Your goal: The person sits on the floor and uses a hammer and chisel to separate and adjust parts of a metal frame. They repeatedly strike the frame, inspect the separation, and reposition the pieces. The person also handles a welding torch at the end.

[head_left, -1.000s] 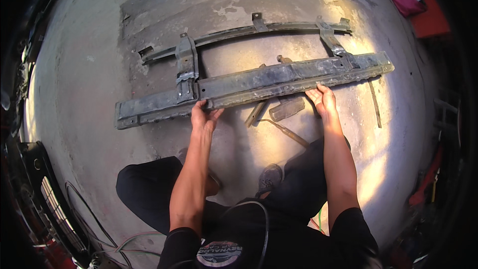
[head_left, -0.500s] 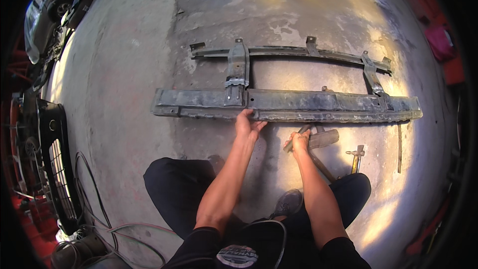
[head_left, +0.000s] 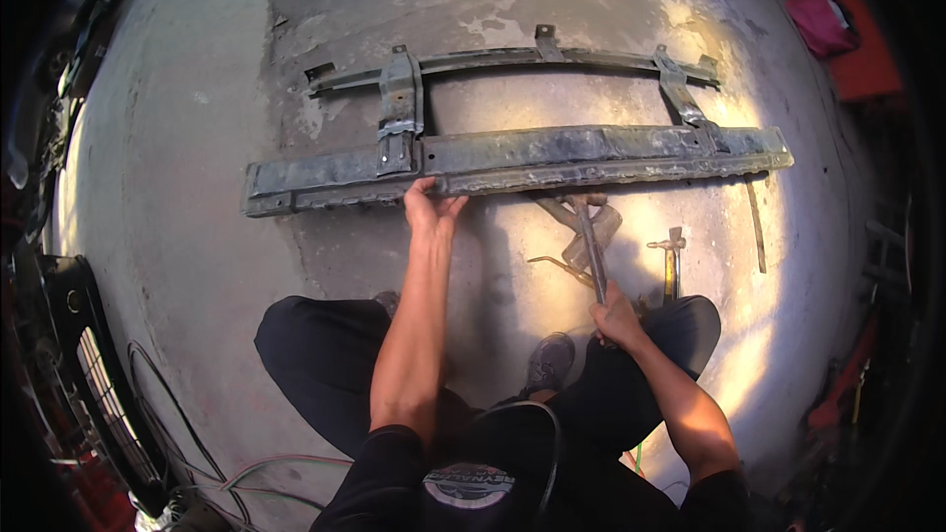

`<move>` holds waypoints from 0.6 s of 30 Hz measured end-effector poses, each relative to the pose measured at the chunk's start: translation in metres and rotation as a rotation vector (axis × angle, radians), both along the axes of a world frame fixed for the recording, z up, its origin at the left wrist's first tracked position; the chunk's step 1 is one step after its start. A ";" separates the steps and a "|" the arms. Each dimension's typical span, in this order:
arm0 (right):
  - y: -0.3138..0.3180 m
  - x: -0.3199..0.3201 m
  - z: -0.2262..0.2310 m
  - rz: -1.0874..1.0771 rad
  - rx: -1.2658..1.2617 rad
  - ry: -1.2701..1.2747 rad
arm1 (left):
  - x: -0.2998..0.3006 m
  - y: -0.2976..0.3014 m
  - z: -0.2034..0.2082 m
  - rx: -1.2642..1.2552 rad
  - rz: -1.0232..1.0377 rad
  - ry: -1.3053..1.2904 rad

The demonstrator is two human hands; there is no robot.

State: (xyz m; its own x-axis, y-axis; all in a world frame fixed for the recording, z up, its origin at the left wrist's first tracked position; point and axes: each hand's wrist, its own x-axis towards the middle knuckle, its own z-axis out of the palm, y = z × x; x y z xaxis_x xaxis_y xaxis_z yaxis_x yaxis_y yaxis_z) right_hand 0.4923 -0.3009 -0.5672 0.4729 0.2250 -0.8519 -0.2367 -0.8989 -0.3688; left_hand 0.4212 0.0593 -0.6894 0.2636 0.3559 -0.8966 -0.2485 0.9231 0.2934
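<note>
A long dented metal bumper beam (head_left: 552,153) lies crosswise on the floor ahead of me, joined by two brackets to a thinner bar (head_left: 473,64) farther off. My left hand (head_left: 429,207) grips the beam's near edge, left of its middle. Low on the right, my right hand (head_left: 616,317) is closed round the handle of a hammer (head_left: 589,246). Its head is beside the beam's near edge; I cannot tell whether they touch. Partly behind the handle lies a brown block-like piece (head_left: 606,227). A second hammer (head_left: 672,261) with a yellow handle rests near my right knee.
A curved thin rod (head_left: 557,263) lies beside the held hammer. Farther right is a narrow metal strip (head_left: 757,227). At the left stand a black grille panel (head_left: 94,365) and looping hoses (head_left: 222,478). A pink bag-like item (head_left: 823,25) sits at the far right.
My right hand has drawn back toward me and now holds the hammer by its handle. My left hand stays on the beam. The whole view has shifted, so the beam appears higher and more leftward.
</note>
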 end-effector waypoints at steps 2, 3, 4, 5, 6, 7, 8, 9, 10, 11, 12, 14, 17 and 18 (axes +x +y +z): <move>0.008 0.011 0.037 0.137 -0.065 0.059 | -0.007 0.005 -0.008 -0.017 -0.022 0.010; 0.010 0.015 0.051 0.219 -0.081 0.085 | -0.008 0.005 -0.013 -0.022 -0.032 -0.001; 0.013 0.021 0.059 0.313 -0.080 0.114 | -0.008 0.005 -0.015 -0.051 -0.025 0.013; 0.002 0.026 0.060 0.459 -0.042 -0.010 | -0.006 0.003 -0.018 -0.078 -0.015 0.028; -0.003 0.026 0.062 0.607 0.005 -0.127 | -0.006 0.001 -0.018 -0.101 -0.019 0.042; -0.007 0.027 0.063 0.756 0.056 -0.246 | -0.006 -0.002 -0.019 -0.122 -0.020 0.056; -0.012 0.034 0.066 0.790 -0.026 -0.113 | -0.005 -0.005 -0.020 -0.143 -0.017 0.070; 0.012 0.053 0.098 0.812 -0.107 0.016 | -0.005 -0.009 -0.018 -0.176 -0.023 0.038; 0.030 0.069 0.119 0.836 -0.182 0.141 | -0.005 -0.011 -0.016 -0.193 -0.027 0.027; 0.041 0.081 0.125 0.925 -0.245 0.129 | -0.007 -0.014 -0.014 -0.207 -0.017 0.013; 0.051 0.093 0.129 1.017 -0.304 0.115 | -0.009 -0.015 -0.009 -0.222 0.008 0.008; 0.048 0.107 0.123 1.156 -0.260 -0.032 | -0.013 -0.018 -0.005 -0.255 -0.050 0.005; 0.089 0.113 0.137 1.317 -0.246 -0.094 | -0.022 -0.018 0.016 -0.213 -0.244 0.079; 0.090 0.103 0.124 1.264 -0.229 -0.125 | -0.022 -0.020 0.024 -0.198 -0.276 0.075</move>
State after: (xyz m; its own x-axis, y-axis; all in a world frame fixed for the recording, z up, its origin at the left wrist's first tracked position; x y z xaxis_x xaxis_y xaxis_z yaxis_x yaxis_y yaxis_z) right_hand 0.5956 -0.2114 -0.4430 0.1188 0.4282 -0.8958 0.8448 -0.5177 -0.1354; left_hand 0.3995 0.0391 -0.6656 0.2566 0.0978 -0.9615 0.0342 0.9933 0.1102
